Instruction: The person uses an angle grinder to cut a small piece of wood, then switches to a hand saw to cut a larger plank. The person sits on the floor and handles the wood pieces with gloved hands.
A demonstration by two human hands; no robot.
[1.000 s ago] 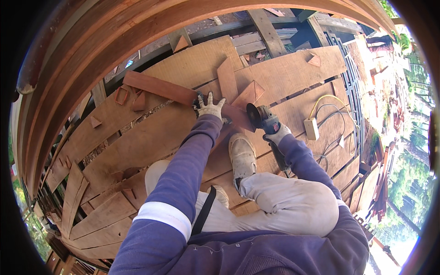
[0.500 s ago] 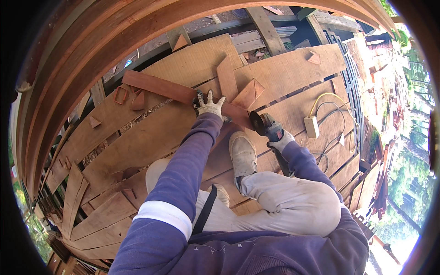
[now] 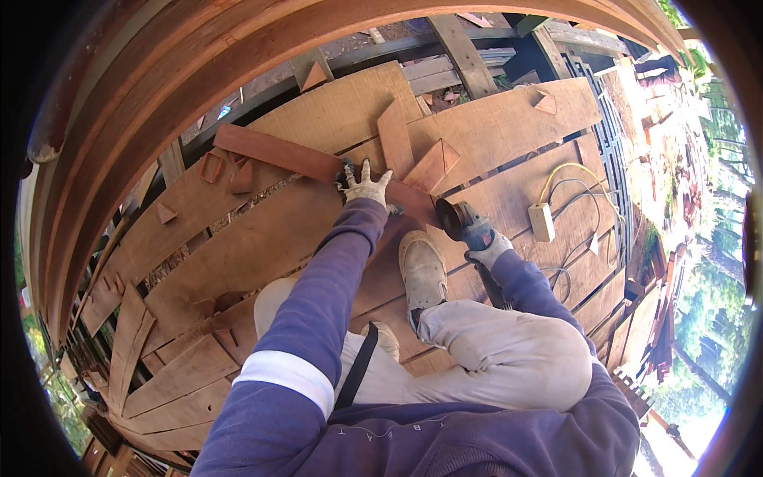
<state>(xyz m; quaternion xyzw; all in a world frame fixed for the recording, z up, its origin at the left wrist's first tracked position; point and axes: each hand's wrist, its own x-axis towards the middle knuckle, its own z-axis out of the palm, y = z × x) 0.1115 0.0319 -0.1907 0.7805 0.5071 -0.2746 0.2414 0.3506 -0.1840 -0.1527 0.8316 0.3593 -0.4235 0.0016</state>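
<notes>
My left hand point(image 3: 367, 188), in a pale work glove with dark patches, rests with fingers spread on a long reddish-brown wooden board point(image 3: 274, 151). The board lies slantwise across the planks and passes under the hand. My gloved right hand point(image 3: 491, 250) is wrapped round an angle grinder point(image 3: 475, 227). Its dark round disc point(image 3: 450, 218) is at the right end of the board; whether it touches the wood I cannot tell. A short board point(image 3: 394, 143) and a block with a slanted end point(image 3: 433, 164) lie just beyond my left hand.
My shoe point(image 3: 423, 266) stands close to the board and disc. A pale power box point(image 3: 541, 222) with yellow and grey cords point(image 3: 574, 167) lies to the right. Wood offcuts point(image 3: 241, 176) are scattered over the planks point(image 3: 246, 230), which have gaps between them. Long curved beams point(image 3: 238, 67) span the far side.
The angle grinder has shifted very slightly right and toward me. My left hand stays in place on the board.
</notes>
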